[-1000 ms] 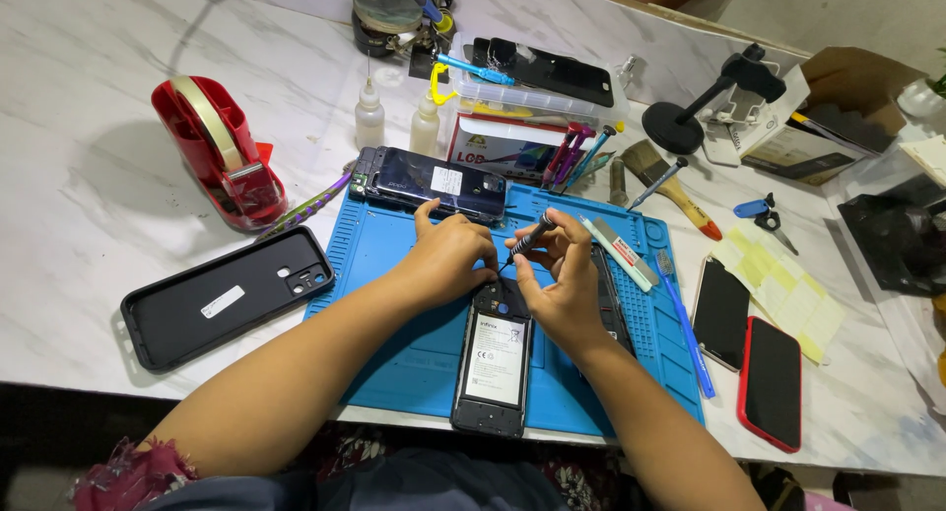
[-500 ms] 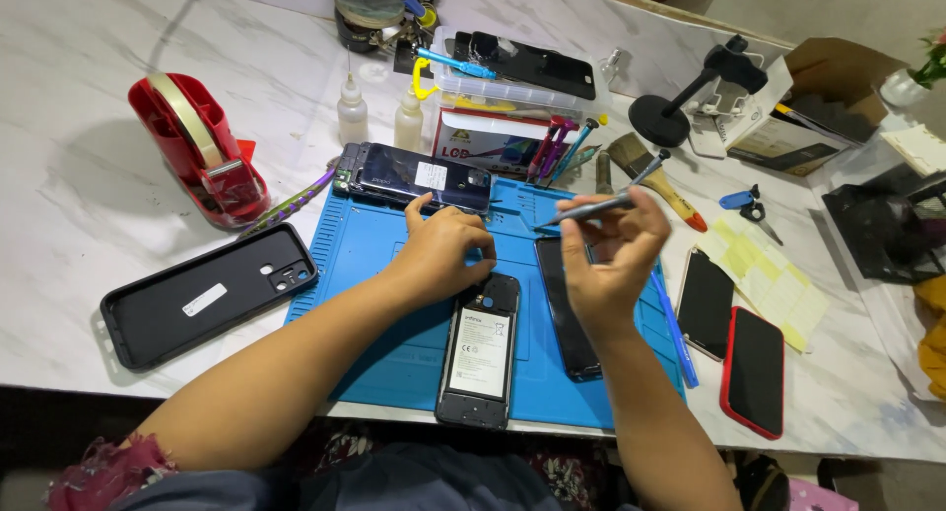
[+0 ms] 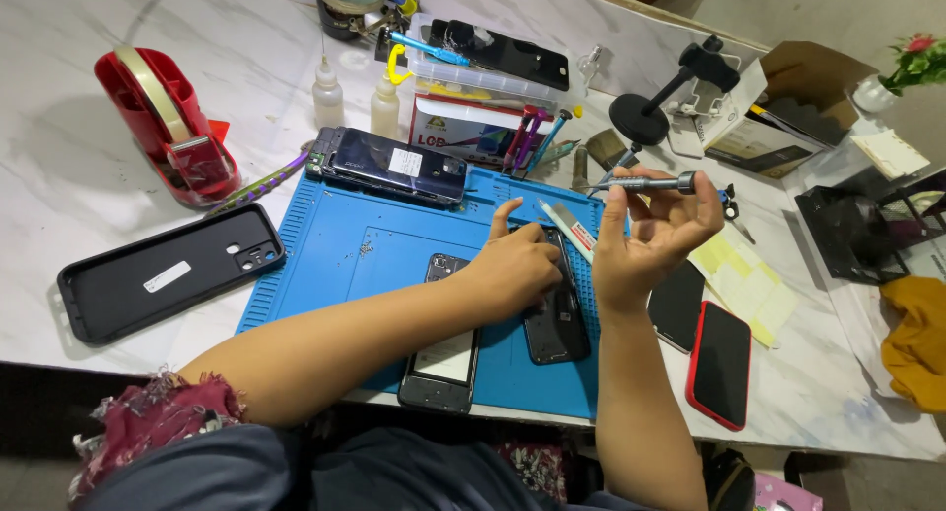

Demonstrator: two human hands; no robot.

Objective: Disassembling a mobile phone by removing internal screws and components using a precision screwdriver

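My left hand (image 3: 512, 268) rests on a dark opened phone (image 3: 558, 319) lying on the blue work mat (image 3: 335, 245), fingers pressing its upper part. My right hand (image 3: 645, 237) is raised above the mat's right edge and grips a slim grey screwdriver (image 3: 641, 185), held level with its tip pointing left. A second phone (image 3: 443, 353) with a pale screen lies on the mat under my left forearm. A white glue tube (image 3: 570, 228) lies between my hands.
A dark phone (image 3: 389, 166) sits at the mat's top edge. A black phone case (image 3: 168, 272) and a red tape dispenser (image 3: 168, 127) lie left. A red-edged phone (image 3: 719, 363) and another dark phone (image 3: 675, 304) lie right. Bottles, tool boxes and a stand crowd the back.
My right hand has lifted off the phone with the screwdriver and moved up and right. My left hand stays on the opened phone.
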